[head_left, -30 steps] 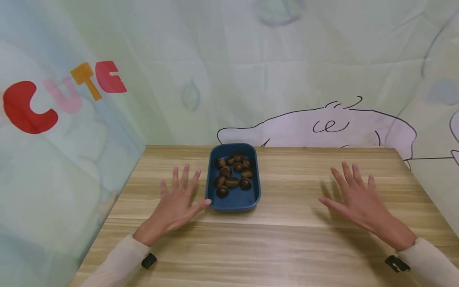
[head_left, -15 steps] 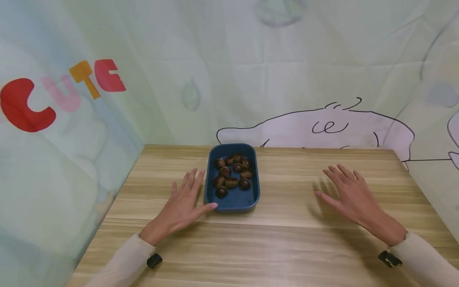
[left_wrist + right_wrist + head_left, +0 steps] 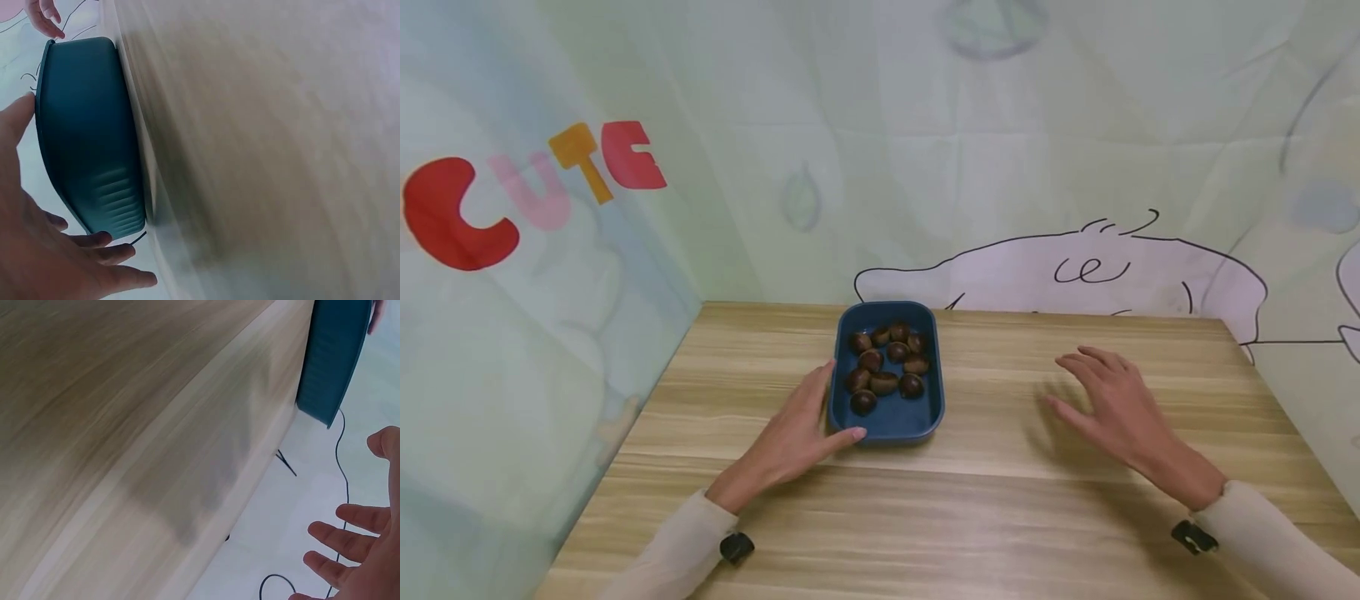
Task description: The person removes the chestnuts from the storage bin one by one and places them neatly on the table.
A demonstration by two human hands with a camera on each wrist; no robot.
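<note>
A dark blue rectangular tray [image 3: 895,427] stands on the wooden table, with several brown chestnuts [image 3: 883,382] loose inside it. My left hand [image 3: 790,437] is at the tray's left side, thumb near its front left corner and fingers along the left wall. In the left wrist view the thumb tip comes right at the rim of the tray [image 3: 87,125], and the fingers [image 3: 134,278] extend loosely by its ribbed end. Off to the right, my right hand [image 3: 1116,417] hovers over the table with fingers loosely spread, holding nothing. The right wrist view shows those fingers [image 3: 350,540] apart from the tray [image 3: 331,359].
The wood-grain table [image 3: 985,533] ends at the back against a printed cloth backdrop [image 3: 760,150] with a cartoon outline. Another cloth wall with coloured letters [image 3: 460,217] borders the left. A dark band [image 3: 737,547] is at the left wrist, another [image 3: 1193,537] at the right.
My left hand has moved right, up to the tray's side, and its spread fingers have drawn together. My right hand has shifted left, its fingers relaxing. The tray stays in place.
</note>
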